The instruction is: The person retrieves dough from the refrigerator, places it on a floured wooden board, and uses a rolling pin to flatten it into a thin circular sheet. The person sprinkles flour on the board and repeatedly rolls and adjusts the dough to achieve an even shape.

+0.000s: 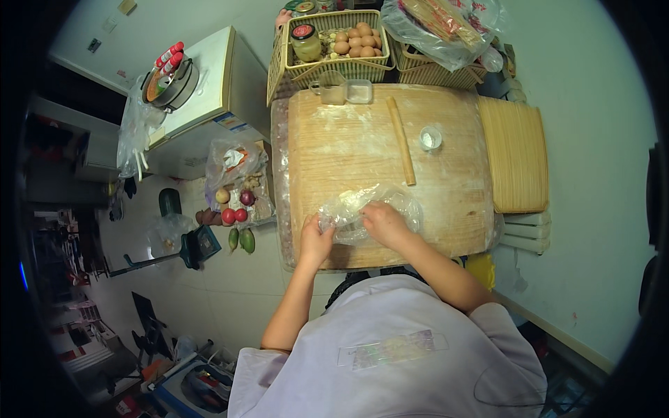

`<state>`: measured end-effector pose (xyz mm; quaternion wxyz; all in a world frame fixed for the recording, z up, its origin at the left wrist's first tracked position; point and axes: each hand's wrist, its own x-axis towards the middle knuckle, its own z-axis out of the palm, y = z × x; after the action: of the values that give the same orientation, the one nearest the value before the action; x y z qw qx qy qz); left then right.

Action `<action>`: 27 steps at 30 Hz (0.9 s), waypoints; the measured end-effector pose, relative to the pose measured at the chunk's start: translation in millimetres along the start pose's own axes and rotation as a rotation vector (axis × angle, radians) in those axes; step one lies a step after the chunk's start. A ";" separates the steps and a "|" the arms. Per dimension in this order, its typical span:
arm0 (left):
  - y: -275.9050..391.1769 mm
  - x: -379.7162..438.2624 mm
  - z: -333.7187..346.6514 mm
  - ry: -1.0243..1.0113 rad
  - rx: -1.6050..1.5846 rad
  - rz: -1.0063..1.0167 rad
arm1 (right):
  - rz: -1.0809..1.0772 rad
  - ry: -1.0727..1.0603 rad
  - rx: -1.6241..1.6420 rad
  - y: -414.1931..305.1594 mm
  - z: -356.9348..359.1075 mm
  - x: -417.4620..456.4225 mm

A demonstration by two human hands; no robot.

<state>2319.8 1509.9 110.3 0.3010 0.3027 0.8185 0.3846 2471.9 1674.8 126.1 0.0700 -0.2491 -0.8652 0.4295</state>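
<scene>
A clear plastic bag lies at the near side of a floured wooden board. Pale stuff that looks like dough shows through the film. My left hand pinches the bag's left edge. With bent fingers, my right hand grips the film near its middle; the fingertips are partly hidden. Beyond the bag, a wooden rolling pin lies lengthwise on the board. To its right stands a small clear cup with white powder inside.
A clear measuring jug and a square plastic tub stand at the board's far edge. Behind them, a basket holds eggs and a jar. A woven mat adjoins the right side. Vegetables lie left of the table.
</scene>
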 end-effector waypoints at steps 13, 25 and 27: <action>36.9 6.6 12.3 -0.188 -1.315 -0.627 | 0.078 0.041 -0.309 24.8 64.4 -3.6; -11.8 29.2 18.4 0.167 -0.523 -0.166 | 0.068 0.186 0.162 37.4 57.2 -4.2; -18.9 36.8 20.4 0.184 -0.841 -0.355 | 0.147 0.123 0.203 32.8 48.7 1.0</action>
<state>2306.3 1536.0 74.7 0.3850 -0.0258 0.6538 0.6509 2466.9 1657.4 70.2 0.1163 -0.3294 -0.7907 0.5028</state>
